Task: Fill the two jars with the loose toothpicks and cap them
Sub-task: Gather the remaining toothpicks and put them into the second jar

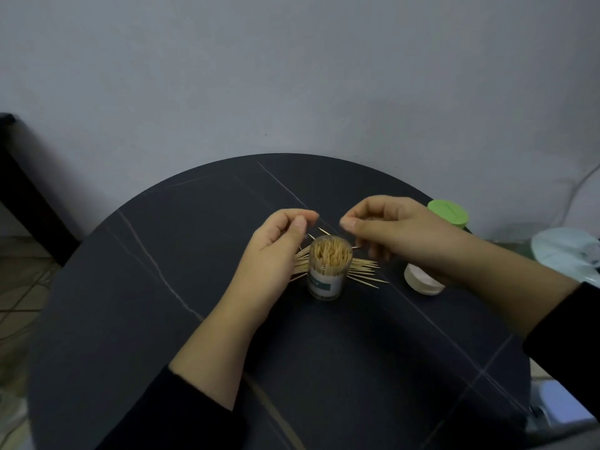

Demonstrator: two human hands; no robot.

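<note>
A clear open jar (328,277) with a white label stands upright mid-table, packed full of toothpicks. Loose toothpicks (365,271) lie flat behind it, sticking out on both sides. My left hand (276,251) hovers just left of the jar's mouth, thumb and forefinger pinched together on what looks like a thin toothpick. My right hand (389,228) is above and right of the jar, its thumb and forefinger pinched too; a toothpick tip shows near it. A second jar with a green cap (449,213) stands at the far right. A white cap (422,280) lies under my right wrist.
The round dark table (194,287) has pale veins and stands against a grey wall. A pale round object (571,251) sits off the table's right edge. Dark furniture (19,190) is at the far left, over a tiled floor.
</note>
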